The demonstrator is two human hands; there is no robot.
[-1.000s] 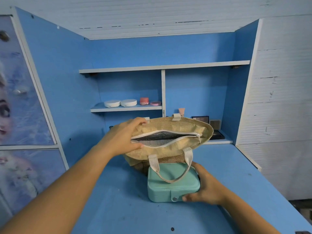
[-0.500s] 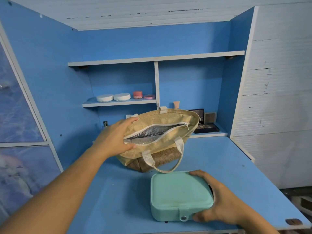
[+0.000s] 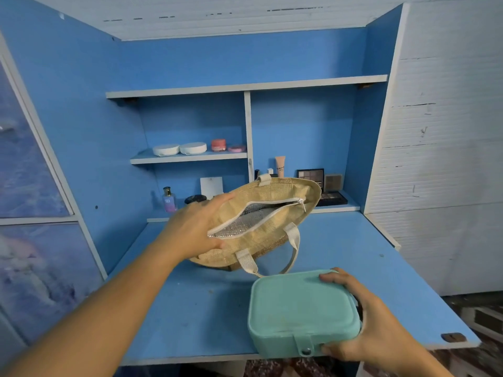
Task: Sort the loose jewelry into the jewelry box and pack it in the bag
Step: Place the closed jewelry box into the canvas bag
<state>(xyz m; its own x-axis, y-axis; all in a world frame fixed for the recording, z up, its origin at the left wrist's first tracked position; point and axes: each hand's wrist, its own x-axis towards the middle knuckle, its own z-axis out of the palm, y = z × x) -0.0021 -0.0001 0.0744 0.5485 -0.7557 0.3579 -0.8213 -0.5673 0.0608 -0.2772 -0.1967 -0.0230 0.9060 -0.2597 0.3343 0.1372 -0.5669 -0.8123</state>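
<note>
From my feed, the left hand [image 3: 190, 229] grips the left end of the tan woven bag [image 3: 275, 229]. Its fingers [image 3: 219, 199] are curled over the upper edge and the thumb presses the lower edge, so that end of the bag is clamped between them. The bag is tipped with its mouth toward the camera. The white zipper [image 3: 272, 206] is undone and silver lining [image 3: 239, 224] shows inside. Its bottom seems to rest toward the back of the blue table [image 3: 190, 308], and 1 webbing handle [image 3: 292, 248] hangs down in a loop to the far edge of the jewelry box.

The mint jewelry box [image 3: 299, 308] is outside the bag, in front of it and lower right, at the table's near edge. It is closed, with its snap tab [image 3: 305, 346] facing me. The right hand [image 3: 378, 330] holds it from its right side. The fingers wrap over the far right corner and the thumb sits on the near wall just beside the tab, so the box is pinched front to back. I cannot tell whether the box rests on the table or is lifted just off it.

On the shelf [image 3: 187, 158] behind are 2 white round cases [image 3: 179, 149] and a pink jar [image 3: 218, 145]. Lower down stand a perfume bottle [image 3: 169, 200] and an eyeshadow palette [image 3: 310, 176].
</note>
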